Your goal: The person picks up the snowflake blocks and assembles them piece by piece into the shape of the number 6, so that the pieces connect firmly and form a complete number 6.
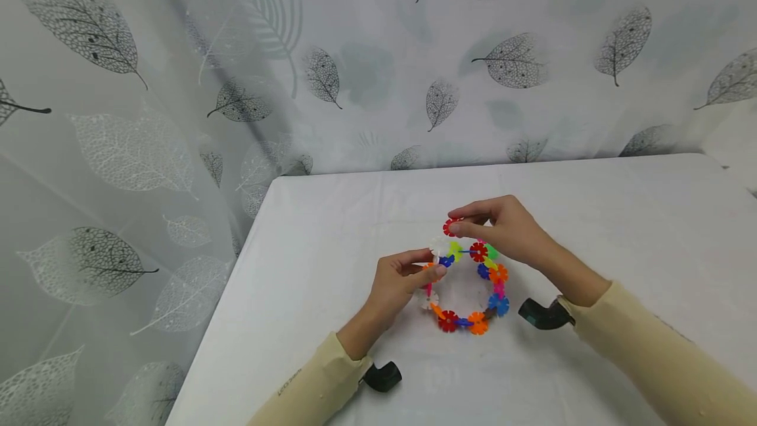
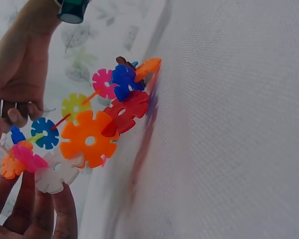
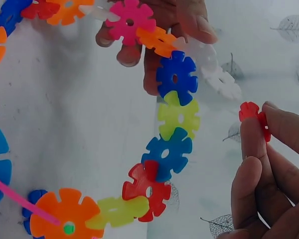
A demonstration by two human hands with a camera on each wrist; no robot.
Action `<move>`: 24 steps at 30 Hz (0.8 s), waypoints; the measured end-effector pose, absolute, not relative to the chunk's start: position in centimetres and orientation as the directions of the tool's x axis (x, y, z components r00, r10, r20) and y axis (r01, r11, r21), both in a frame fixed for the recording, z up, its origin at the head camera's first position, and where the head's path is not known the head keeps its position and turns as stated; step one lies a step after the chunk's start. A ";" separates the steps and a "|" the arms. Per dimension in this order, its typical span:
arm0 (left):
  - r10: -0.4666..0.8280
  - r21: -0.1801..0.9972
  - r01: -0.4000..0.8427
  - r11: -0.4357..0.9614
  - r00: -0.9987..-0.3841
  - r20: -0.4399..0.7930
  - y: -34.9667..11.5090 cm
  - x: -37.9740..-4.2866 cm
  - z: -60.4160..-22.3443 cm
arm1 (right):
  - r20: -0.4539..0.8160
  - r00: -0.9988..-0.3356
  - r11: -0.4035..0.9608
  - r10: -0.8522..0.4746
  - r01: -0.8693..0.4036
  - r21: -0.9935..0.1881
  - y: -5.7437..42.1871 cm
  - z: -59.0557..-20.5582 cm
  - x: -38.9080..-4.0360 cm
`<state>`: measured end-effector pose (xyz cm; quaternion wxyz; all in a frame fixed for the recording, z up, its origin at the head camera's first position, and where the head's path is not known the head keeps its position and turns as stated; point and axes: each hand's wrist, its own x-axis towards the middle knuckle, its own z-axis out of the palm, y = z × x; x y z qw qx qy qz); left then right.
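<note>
A ring of interlocking notched plastic discs (image 1: 478, 323) in many colours stands tilted over the white table. My left hand (image 1: 390, 284) holds the ring at its left side, with thumb and fingers around a pink and an orange disc (image 3: 158, 42). Two white discs (image 3: 222, 83) stick out from the ring beside the left thumb. Above the ring's far side, my right hand (image 1: 503, 229) pinches a red piece (image 3: 250, 111) between thumb and fingertips. In the right wrist view, a gap shows between this red piece and the white discs.
The white table (image 1: 331, 215) runs back to a leaf-printed curtain (image 1: 378, 84), which also hangs along the left. A dark camera mount sits at each wrist, the left one (image 1: 383, 377) low over the table and the right one (image 1: 541, 314) beside the ring.
</note>
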<state>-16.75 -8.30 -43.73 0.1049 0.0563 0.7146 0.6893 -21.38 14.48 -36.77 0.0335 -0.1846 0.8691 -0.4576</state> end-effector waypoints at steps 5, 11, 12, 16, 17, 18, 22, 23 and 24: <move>0.231 0.998 -0.055 0.041 -0.971 -0.063 -8.3 -16.7 -43.7 | 0.084 -0.947 0.542 -0.311 -0.249 -0.803 14.0 -36.7 -21.1; 0.241 0.999 -0.045 0.026 -0.969 -0.050 -8.2 -16.8 -43.7 | 0.077 -0.952 0.564 -0.296 -0.239 -0.790 13.7 -36.3 -20.8; 0.242 0.999 -0.044 0.026 -0.969 -0.049 -8.2 -16.8 -43.7 | 0.079 -0.952 0.567 -0.297 -0.242 -0.787 13.7 -36.2 -20.8; 0.239 0.999 -0.044 0.028 -0.970 -0.050 -8.1 -16.7 -43.6 | 0.085 -0.945 0.562 -0.314 -0.258 -0.786 13.8 -35.9 -20.6; 0.239 0.999 -0.045 0.028 -0.970 -0.050 -8.1 -16.7 -43.5 | 0.087 -0.943 0.558 -0.321 -0.262 -0.787 13.8 -35.9 -20.6; 0.238 0.999 -0.045 0.028 -0.970 -0.051 -8.1 -16.7 -43.5 | 0.086 -0.940 0.551 -0.329 -0.266 -0.791 13.9 -35.8 -20.6; 0.239 0.999 -0.046 0.026 -0.970 -0.051 -8.1 -16.6 -43.3 | 0.079 -0.927 0.508 -0.367 -0.270 -0.818 14.1 -35.7 -20.5; 0.239 0.999 -0.046 0.026 -0.970 -0.050 -8.1 -16.6 -43.3 | 0.077 -0.924 0.500 -0.375 -0.271 -0.823 14.2 -35.7 -20.5; 0.240 0.999 -0.045 0.026 -0.970 -0.050 -8.1 -16.6 -43.2 | 0.075 -0.921 0.492 -0.382 -0.271 -0.827 14.2 -35.8 -20.6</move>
